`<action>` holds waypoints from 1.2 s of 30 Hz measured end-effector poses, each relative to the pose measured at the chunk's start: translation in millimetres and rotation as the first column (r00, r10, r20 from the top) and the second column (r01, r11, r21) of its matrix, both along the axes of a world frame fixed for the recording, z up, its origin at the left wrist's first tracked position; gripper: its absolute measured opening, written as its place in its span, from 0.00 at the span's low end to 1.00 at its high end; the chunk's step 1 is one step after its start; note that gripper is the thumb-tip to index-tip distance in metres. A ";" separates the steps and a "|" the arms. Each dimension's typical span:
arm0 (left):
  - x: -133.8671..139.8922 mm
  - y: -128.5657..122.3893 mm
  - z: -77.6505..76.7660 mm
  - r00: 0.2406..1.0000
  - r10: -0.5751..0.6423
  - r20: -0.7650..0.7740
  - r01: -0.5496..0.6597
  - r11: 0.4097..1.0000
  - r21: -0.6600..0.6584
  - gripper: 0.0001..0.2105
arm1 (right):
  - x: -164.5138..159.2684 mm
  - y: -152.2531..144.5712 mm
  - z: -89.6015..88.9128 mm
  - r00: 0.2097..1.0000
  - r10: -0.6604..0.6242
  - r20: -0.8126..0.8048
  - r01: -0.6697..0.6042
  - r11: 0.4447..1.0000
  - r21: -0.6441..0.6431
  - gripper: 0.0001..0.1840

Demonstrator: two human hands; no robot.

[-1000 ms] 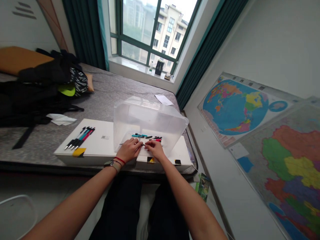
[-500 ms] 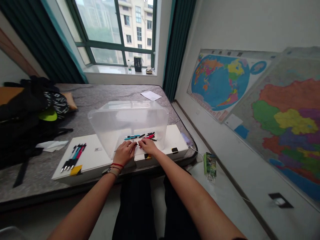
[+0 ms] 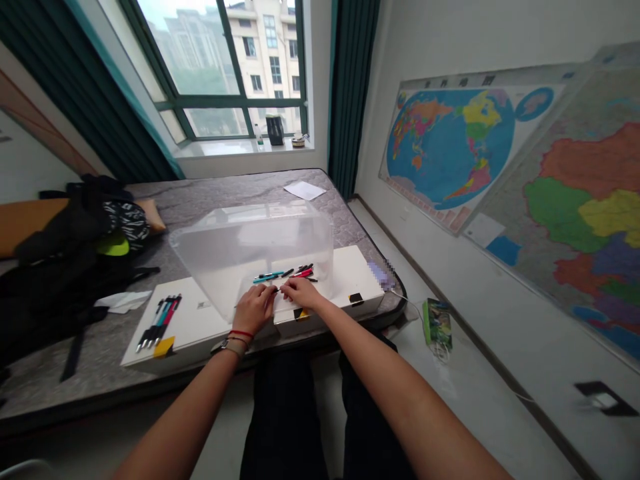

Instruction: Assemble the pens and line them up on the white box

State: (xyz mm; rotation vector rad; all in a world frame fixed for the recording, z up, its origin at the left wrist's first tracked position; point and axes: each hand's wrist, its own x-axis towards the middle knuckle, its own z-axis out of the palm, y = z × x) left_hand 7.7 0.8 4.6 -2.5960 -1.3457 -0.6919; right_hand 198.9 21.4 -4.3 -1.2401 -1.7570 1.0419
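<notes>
My left hand [image 3: 254, 309] is closed in a pinch around what looks like a slim pen, mostly hidden by the fingers. Close beside it, my right hand [image 3: 301, 293] pinches at a small dark piece between the two hands, too small to make out. Just beyond my fingers lie loose pen pieces: blue ones [image 3: 269, 275] and red ones [image 3: 303, 273], with black pieces among them. A clear plastic bin [image 3: 250, 243] stands around and behind these pieces. To the left, several pens [image 3: 160, 323] with black, teal and red barrels lie side by side on a white box [image 3: 193, 313].
A second white box [image 3: 350, 270] extends to the right under the work area. Both boxes rest on a grey mattress [image 3: 200, 190]. Dark bags [image 3: 75, 233] and crumpled white paper [image 3: 123, 302] lie left. A white sheet [image 3: 305, 191] lies at the back.
The camera view has turned slightly left, shifting most of the scene to the right. Both hands stay pinched close together in front of the loose pieces.
</notes>
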 end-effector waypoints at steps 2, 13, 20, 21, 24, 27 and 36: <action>0.0 0.5 -0.5 1.000 -0.002 -0.002 0.002 1.000 0.003 0.12 | 0.2 -0.1 0.4 0.999 0.001 0.032 -0.002 1.000 0.020 0.17; 0.9 -0.5 1.9 1.000 0.002 0.027 -0.001 1.000 -0.017 0.12 | -2.5 -4.6 2.4 0.990 -0.041 0.132 0.029 0.995 0.096 0.14; -1.1 0.2 1.6 0.999 -0.017 0.033 0.018 1.000 -0.016 0.12 | -3.8 -7.5 5.3 0.991 -0.052 0.120 0.040 0.994 0.104 0.07; -1.3 0.0 1.7 0.999 -0.019 0.032 0.020 1.000 -0.017 0.12 | -3.8 -7.7 5.4 0.989 -0.050 0.138 0.036 0.994 0.106 0.11; -1.3 -0.9 1.9 0.999 -0.016 0.034 0.017 1.000 -0.020 0.12 | -3.8 -7.5 4.3 0.989 -0.063 0.133 0.050 0.994 0.096 0.17; -1.1 -1.4 2.3 0.998 -0.014 0.054 0.015 1.000 -0.014 0.12 | -2.8 -7.0 1.0 0.995 -0.082 0.049 0.079 0.994 0.070 0.10; -2.8 -0.6 1.6 0.998 -0.009 0.059 0.010 1.000 -0.012 0.12 | -2.5 -8.7 0.1 0.994 -0.071 0.086 0.062 0.993 0.102 0.09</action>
